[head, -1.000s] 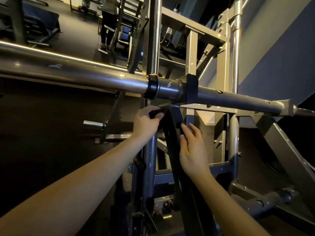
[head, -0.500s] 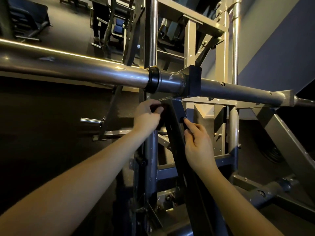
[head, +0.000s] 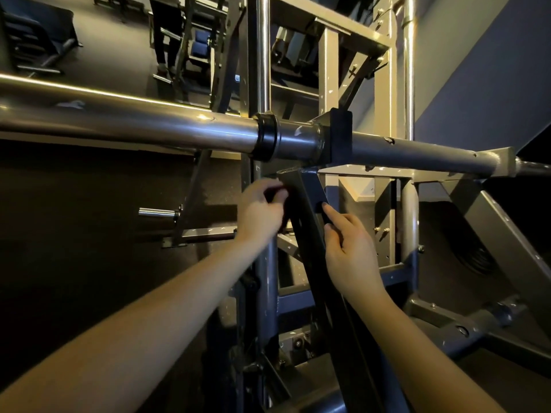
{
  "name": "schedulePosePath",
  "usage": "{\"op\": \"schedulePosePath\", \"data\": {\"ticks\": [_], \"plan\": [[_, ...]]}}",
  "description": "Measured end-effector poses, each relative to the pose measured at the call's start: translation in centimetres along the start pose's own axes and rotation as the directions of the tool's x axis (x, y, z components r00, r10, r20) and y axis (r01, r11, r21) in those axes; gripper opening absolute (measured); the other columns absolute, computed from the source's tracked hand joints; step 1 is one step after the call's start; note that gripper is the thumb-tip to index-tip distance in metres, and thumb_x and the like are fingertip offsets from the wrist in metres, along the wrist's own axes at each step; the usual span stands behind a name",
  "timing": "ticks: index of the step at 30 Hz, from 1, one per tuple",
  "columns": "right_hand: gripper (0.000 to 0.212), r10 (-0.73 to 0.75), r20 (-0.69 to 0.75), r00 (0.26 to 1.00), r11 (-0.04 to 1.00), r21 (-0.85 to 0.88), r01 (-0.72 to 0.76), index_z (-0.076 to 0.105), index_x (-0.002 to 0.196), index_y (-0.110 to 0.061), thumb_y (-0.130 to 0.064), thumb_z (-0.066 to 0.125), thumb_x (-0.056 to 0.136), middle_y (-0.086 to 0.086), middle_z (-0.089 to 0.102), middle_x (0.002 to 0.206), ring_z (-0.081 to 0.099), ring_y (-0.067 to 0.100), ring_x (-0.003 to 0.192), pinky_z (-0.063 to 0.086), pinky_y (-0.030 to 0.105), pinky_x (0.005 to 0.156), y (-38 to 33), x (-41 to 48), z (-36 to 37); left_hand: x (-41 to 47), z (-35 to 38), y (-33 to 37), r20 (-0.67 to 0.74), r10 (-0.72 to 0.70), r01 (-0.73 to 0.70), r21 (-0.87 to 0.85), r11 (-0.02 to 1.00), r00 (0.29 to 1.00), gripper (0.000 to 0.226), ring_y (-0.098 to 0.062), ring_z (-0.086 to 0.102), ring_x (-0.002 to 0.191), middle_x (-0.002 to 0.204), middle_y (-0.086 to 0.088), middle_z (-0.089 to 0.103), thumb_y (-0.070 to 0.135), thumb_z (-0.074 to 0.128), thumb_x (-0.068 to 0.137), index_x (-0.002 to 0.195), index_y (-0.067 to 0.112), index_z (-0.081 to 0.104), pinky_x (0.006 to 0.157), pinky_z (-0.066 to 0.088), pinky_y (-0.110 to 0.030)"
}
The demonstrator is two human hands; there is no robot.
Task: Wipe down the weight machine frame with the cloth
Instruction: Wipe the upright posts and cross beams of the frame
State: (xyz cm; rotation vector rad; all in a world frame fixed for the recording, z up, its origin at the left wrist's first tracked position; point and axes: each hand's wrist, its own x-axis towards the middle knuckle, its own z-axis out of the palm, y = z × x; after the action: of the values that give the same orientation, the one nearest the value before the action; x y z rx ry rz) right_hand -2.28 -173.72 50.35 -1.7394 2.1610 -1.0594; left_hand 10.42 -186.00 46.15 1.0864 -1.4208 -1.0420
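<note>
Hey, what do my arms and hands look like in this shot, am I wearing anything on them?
The left forearm and the right forearm are bare to the picture's edge; no sleeves show. The left hand and the right hand wear no gloves. No watch, bracelet or ring is visible, though the dim light could hide something small.

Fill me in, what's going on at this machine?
A person is wiping the weight machine frame with bare hands. The left hand grips a dark wad, apparently the cloth, against the top of the dark slanted strut, just under the thick horizontal bar. The right hand rests on the strut's other face, index finger pointing up along it. The cloth is too dark to make out well.
</note>
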Motion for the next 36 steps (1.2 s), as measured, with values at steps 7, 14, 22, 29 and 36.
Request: {"op": "schedulePosePath", "data": {"ticks": [7,14,22,29,36], "plan": [[0.043,0.000,-0.002,1.000,1.000,0.013,0.000,0.046,0.150,-0.027,-0.023,0.046,0.107,-0.010,0.054,0.120,0.058,0.005,0.102,0.053,0.025,0.088,0.1,0.0,0.2,-8.8,-0.5,0.4,0.126,0.107,-0.103,-0.035,0.994,0.986,0.024,0.006,0.062,0.107,0.107,0.020,0.068,0.018,0.069,0.094,0.113,0.033,0.068,0.097,0.050,-0.017],[0.044,-0.007,0.004,1.000,1.000,-0.020,0.007,0.045,0.151,-0.027,-0.021,0.045,0.107,-0.014,0.052,0.115,0.056,0.001,0.098,0.047,0.017,0.081,0.0,0.0,0.3,-1.9,0.0,-0.1,0.026,0.045,-0.045,0.002,0.999,0.999,0.020,0.001,0.064,0.102,0.102,0.019,0.065,0.020,0.066,0.097,0.112,0.033,0.067,0.097,0.057,-0.035],[0.044,-0.035,-0.001,0.999,0.999,-0.034,0.035,0.047,0.150,-0.021,-0.020,0.045,0.107,-0.009,0.053,0.117,0.055,0.001,0.100,0.048,0.019,0.082,-0.1,0.1,0.4,-10.1,-0.5,-0.3,0.125,0.262,-0.264,0.003,0.964,0.957,0.020,0.004,0.065,0.103,0.102,0.020,0.068,0.014,0.071,0.093,0.108,0.027,0.071,0.093,0.048,-0.011],[0.045,-0.020,0.008,1.000,0.998,-0.064,0.020,0.046,0.151,-0.024,-0.021,0.045,0.106,-0.012,0.052,0.119,0.055,0.001,0.099,0.049,0.020,0.083,-0.3,0.0,0.4,-3.7,0.3,-0.8,0.021,0.049,-0.048,-0.017,0.999,0.999,0.020,0.003,0.066,0.101,0.103,0.016,0.068,0.017,0.066,0.097,0.111,0.031,0.068,0.096,0.057,-0.031],[0.045,-0.026,0.003,1.000,0.999,-0.030,0.026,0.047,0.150,-0.021,-0.018,0.046,0.105,-0.007,0.053,0.120,0.056,0.004,0.099,0.051,0.024,0.084,-0.1,0.1,0.4,-5.6,0.0,0.5,0.061,0.245,-0.246,0.008,0.969,0.968,0.022,0.011,0.061,0.102,0.102,0.024,0.063,0.016,0.068,0.095,0.112,0.029,0.067,0.089,0.046,-0.007]]}}
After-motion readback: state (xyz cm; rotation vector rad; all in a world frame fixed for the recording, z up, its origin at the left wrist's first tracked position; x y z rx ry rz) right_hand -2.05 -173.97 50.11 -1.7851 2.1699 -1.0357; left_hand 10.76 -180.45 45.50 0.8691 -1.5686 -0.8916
